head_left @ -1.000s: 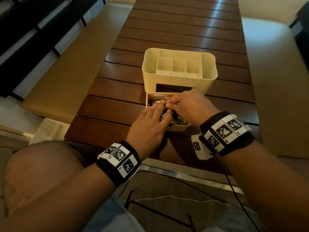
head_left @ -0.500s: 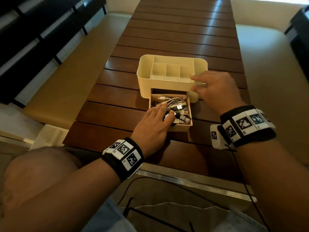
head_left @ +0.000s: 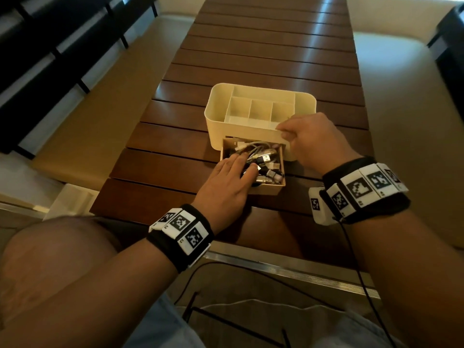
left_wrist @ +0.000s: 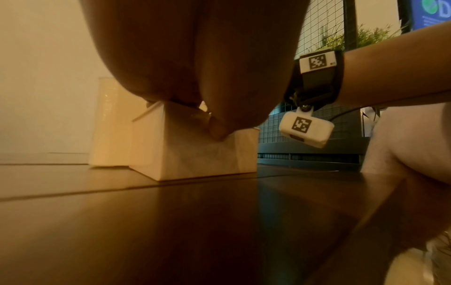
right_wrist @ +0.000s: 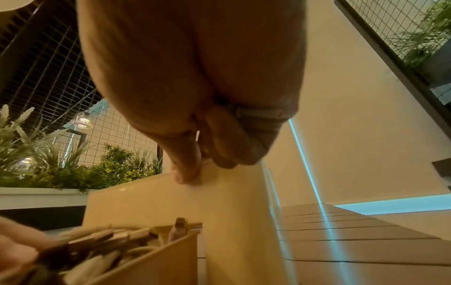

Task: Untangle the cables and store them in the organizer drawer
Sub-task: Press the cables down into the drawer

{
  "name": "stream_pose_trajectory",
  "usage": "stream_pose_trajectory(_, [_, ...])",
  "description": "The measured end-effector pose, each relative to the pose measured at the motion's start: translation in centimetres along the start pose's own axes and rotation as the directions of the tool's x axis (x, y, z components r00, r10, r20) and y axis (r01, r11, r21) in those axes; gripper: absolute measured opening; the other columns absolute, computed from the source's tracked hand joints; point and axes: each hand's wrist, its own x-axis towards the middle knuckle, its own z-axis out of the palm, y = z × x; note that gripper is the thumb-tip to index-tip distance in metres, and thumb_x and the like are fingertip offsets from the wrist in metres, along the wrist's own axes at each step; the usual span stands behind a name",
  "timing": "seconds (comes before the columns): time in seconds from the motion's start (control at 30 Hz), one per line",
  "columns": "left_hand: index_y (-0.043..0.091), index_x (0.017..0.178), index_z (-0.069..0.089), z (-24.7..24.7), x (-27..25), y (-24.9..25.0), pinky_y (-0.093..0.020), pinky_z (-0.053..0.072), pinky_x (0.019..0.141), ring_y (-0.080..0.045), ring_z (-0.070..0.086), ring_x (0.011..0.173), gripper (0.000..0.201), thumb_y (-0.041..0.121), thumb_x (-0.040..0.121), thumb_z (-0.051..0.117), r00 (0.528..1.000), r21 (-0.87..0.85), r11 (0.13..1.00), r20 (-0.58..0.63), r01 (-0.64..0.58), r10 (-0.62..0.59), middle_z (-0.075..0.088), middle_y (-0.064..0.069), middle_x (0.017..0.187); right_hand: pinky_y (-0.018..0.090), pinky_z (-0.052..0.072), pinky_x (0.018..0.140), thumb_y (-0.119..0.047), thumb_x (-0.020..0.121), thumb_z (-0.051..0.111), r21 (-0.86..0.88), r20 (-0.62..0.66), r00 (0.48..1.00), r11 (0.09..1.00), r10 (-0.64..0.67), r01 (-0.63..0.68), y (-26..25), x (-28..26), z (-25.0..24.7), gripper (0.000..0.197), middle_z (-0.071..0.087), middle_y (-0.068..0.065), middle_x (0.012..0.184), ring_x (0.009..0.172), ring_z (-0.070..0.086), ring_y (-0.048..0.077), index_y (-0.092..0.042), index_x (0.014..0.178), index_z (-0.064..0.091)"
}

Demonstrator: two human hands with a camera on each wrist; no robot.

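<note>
A cream organizer (head_left: 259,114) stands on the slatted wooden table (head_left: 251,59). Its drawer (head_left: 266,190) is pulled out toward me and holds a heap of white and black cables (head_left: 263,156). My left hand (head_left: 244,163) lies flat on the cables with straight fingers, its thumb at the drawer's near end. In the left wrist view the thumb touches the drawer front (left_wrist: 195,154). My right hand (head_left: 285,130) pinches the organizer's front right rim. The right wrist view shows that thumb on the outer wall of the organizer (right_wrist: 231,212), with the cables (right_wrist: 105,246) below.
The organizer's top compartments hold nothing. Cushioned benches run along the left (head_left: 100,96) and right (head_left: 401,96) of the table. The table's metal-trimmed near edge (head_left: 288,267) is just behind my wrists. Bare slats stretch beyond the organizer.
My right hand left the drawer, moved up and right, and took hold of the organizer's front rim. The left hand stayed on the cables in the drawer.
</note>
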Motion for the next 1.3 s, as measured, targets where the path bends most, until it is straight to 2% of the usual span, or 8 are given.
stream_pose_trajectory(0.13, [0.01, 0.147, 0.037, -0.5, 0.0, 0.1, -0.043, 0.013, 0.122, -0.038, 0.023, 0.146, 0.054, 0.023, 0.095, 0.027, 0.999, -0.019, 1.0, 0.04, 0.003, -0.002, 0.031, -0.022, 0.155, 0.051, 0.048, 0.099, -0.019, 0.101, 0.049, 0.017, -0.019, 0.999, 0.999, 0.047, -0.046, -0.1, -0.9, 0.2, 0.03, 0.064, 0.0, 0.126, 0.116, 0.057, 0.028, -0.022, 0.126, 0.066])
stream_pose_trajectory(0.27, [0.009, 0.141, 0.044, -0.7, 0.0, -0.1, -0.047, 0.02, 0.119, -0.04, 0.031, 0.142, 0.056, 0.023, 0.09, 0.024, 0.999, -0.018, 0.999, 0.025, -0.041, 0.042, 0.037, -0.023, 0.151, 0.051, 0.05, 0.096, -0.021, 0.1, 0.051, 0.038, -0.075, 0.997, 0.999, 0.008, -0.005, -1.1, -1.0, 0.4, 0.028, 0.067, -0.002, 0.123, 0.113, 0.06, 0.026, -0.023, 0.123, 0.068])
stream_pose_trajectory(0.5, [0.009, 0.14, 0.044, 0.1, 0.0, -0.6, -0.047, 0.025, 0.117, -0.04, 0.035, 0.138, 0.048, 0.018, 0.094, 0.033, 0.999, -0.028, 0.999, 0.012, -0.044, 0.044, 0.042, -0.022, 0.146, 0.049, 0.051, 0.097, -0.023, 0.102, 0.049, -0.027, 0.107, 0.994, 0.999, 0.038, -0.035, -1.4, -1.6, -0.6, 0.029, 0.066, 0.003, 0.119, 0.11, 0.06, 0.026, -0.029, 0.124, 0.068])
stream_pose_trajectory(0.67, [0.014, 0.14, 0.045, 1.0, -0.6, -0.6, -0.052, 0.033, 0.111, -0.04, 0.031, 0.134, 0.048, 0.021, 0.093, 0.043, 0.998, 0.026, 1.0, -0.056, -0.005, 0.007, 0.04, -0.021, 0.146, 0.05, 0.052, 0.095, -0.025, 0.102, 0.047, -0.076, 0.125, 0.991, 0.996, 0.048, -0.039, -1.7, -2.5, -0.6, 0.03, 0.067, 0.004, 0.119, 0.108, 0.061, 0.027, -0.03, 0.125, 0.066])
stream_pose_trajectory(0.8, [0.023, 0.134, 0.051, 1.2, -1.3, -0.1, -0.045, 0.034, 0.095, -0.034, 0.033, 0.118, 0.051, 0.029, 0.086, 0.036, 0.984, 0.146, 0.987, -0.173, 0.073, -0.047, 0.032, -0.011, 0.14, 0.05, 0.053, 0.093, -0.026, 0.102, 0.046, -0.125, 0.13, 0.99, 0.992, 0.045, -0.029, -2.0, -2.8, -0.6, 0.031, 0.066, 0.006, 0.12, 0.108, 0.062, 0.03, -0.033, 0.127, 0.064])
stream_pose_trajectory(0.97, [0.015, 0.134, 0.053, 0.3, -1.0, 0.1, -0.042, 0.045, 0.077, -0.031, 0.038, 0.1, 0.046, 0.025, 0.09, 0.041, 0.987, 0.15, 0.988, -0.163, 0.023, 0.002, 0.046, -0.013, 0.124, 0.044, 0.054, 0.084, -0.045, 0.1, 0.047, -0.188, 0.091, 0.996, 0.982, 0.009, 0.008, -2.9, -3.4, -0.3, 0.031, 0.067, -0.003, 0.112, 0.101, 0.063, 0.025, -0.028, 0.116, 0.067])
stream_pose_trajectory(1.07, [0.012, 0.133, 0.054, -0.1, -0.6, -0.1, -0.041, 0.042, 0.071, -0.031, 0.044, 0.092, 0.044, 0.02, 0.09, 0.045, 0.987, 0.097, 0.995, -0.161, -0.008, 0.023, 0.051, -0.014, 0.119, 0.037, 0.042, 0.075, -0.061, 0.093, 0.051, -0.301, 0.093, 0.989, 0.95, 0.111, -0.079, -4.1, -3.3, 0.4, 0.044, 0.057, -0.004, 0.102, 0.104, 0.059, 0.026, -0.025, 0.115, 0.062])
stream_pose_trajectory(1.3, [0.013, 0.124, 0.066, -1.5, -0.1, -1.1, -0.043, 0.048, 0.068, -0.031, 0.054, 0.087, 0.05, 0.017, 0.088, 0.033, 0.992, 0.012, 0.998, -0.107, -0.065, 0.065, 0.06, -0.011, 0.111, 0.039, 0.036, 0.075, -0.06, 0.092, 0.056, -0.342, 0.174, 0.966, 0.932, 0.189, -0.121, -4.9, -1.8, 1.0, 0.043, 0.058, 0.003, 0.116, 0.111, 0.056, 0.028, -0.028, 0.12, 0.059])
